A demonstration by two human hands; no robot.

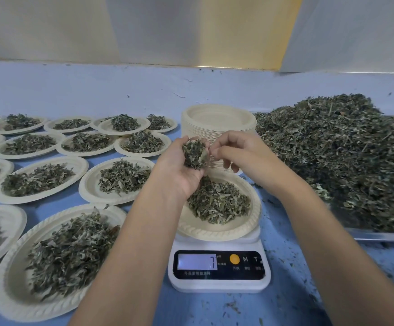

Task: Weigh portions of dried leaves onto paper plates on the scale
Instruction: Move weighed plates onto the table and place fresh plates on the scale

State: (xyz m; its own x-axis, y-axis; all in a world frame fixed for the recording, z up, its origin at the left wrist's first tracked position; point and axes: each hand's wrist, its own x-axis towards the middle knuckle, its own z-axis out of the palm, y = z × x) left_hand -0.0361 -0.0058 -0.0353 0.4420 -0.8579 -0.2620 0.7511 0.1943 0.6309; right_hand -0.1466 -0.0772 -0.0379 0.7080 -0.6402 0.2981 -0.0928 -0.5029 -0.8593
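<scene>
Across the blue table many filled plates are laid at the left, while a clump of dried leaves is held in the left grip and pinched by the right grip above the plate on the scale, so this portion is judged unfinished, with a heap left.

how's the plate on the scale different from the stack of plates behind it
The plate on the scale is a single plate; the stack of plates is a tall pile. The plate holds dried leaves; the stack's top plate is bare. The plate sits on the scale, the stack on the blue table. Both are cream paper.
</scene>
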